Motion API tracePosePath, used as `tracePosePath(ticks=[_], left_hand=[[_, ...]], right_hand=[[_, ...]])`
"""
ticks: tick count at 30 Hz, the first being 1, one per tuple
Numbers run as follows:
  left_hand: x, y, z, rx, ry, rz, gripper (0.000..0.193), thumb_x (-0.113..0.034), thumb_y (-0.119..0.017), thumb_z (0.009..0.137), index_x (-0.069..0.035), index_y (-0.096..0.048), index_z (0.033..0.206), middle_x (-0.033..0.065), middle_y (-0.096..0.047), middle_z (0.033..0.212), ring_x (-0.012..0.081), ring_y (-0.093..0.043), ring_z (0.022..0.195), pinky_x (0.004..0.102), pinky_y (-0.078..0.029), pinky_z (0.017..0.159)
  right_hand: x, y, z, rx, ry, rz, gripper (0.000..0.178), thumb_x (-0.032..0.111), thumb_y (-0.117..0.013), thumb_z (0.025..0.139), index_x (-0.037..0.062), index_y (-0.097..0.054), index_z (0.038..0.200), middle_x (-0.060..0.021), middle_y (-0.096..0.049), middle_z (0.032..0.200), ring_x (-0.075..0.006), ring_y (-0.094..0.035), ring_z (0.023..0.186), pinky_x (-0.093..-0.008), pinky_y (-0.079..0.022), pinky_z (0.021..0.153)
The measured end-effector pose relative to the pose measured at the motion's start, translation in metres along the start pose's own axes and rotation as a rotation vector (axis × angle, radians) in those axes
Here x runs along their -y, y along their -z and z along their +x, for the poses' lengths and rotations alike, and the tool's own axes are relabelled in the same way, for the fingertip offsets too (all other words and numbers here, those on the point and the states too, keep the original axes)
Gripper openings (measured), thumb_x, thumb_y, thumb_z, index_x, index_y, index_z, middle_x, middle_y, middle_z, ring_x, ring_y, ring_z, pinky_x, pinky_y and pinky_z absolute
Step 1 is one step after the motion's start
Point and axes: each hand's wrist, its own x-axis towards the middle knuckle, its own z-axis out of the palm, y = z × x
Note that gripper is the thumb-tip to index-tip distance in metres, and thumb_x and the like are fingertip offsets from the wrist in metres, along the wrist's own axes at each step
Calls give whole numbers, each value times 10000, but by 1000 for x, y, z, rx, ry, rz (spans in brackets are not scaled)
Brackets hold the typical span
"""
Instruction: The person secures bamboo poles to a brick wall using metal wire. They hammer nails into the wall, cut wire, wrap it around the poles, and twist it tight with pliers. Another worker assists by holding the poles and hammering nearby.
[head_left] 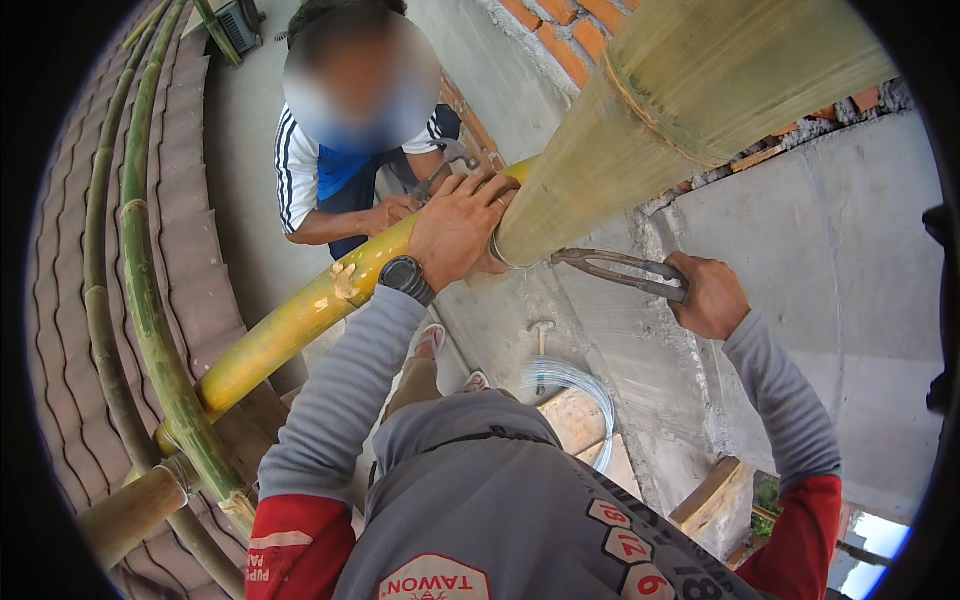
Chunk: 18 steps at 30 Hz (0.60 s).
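Observation:
My left hand [455, 230], with a dark watch at the wrist, is wrapped over a yellow bamboo pole [280, 335]. Its fingertips reach the spot where this pole meets a thick, pale green bamboo pole [640, 130]. A thin wire [508, 262] loops around the near end of the thick pole. Closed around the handles of rusty pincers [620, 272], my right hand [712, 297] keeps the tool's jaws beside that wire. Whether the jaws bite on the wire is too small to tell. Part of the joint lies behind my left hand.
Across the yellow pole, a co-worker [345, 180] crouches, hands close to the pole, near a metal tool [450, 168]. Green bamboo poles [150, 270] run over roof tiles [60, 300] at left. Below lie a wire coil [605, 400], a hammer [541, 335] and wooden boards [575, 420].

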Motion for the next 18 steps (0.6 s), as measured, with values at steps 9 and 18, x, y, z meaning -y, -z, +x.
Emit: tracePosePath(ticks=[9, 18], left_hand=[[5, -2, -1, -15, -32, -43, 802, -353, -831, 592, -101, -583, 1311, 17, -554, 1304, 215, -479, 1282, 370, -371, 1065], [0, 11, -2, -35, 4, -161, 896, -288, -869, 628, -85, -491, 1414, 74, -531, 1326, 268, -451, 1323, 409, -381, 1074]], right_hand=[[8, -9, -9, 175, -181, 216, 310, 122, -692, 708, 37, -643, 1002, -229, -688, 816, -434, -666, 809, -485, -528, 759], [29, -41, -28, 74, -192, 121, 566, 81, -624, 848, 146, -375, 1353, -143, -652, 1093, -370, -619, 1020, -535, -357, 894]])
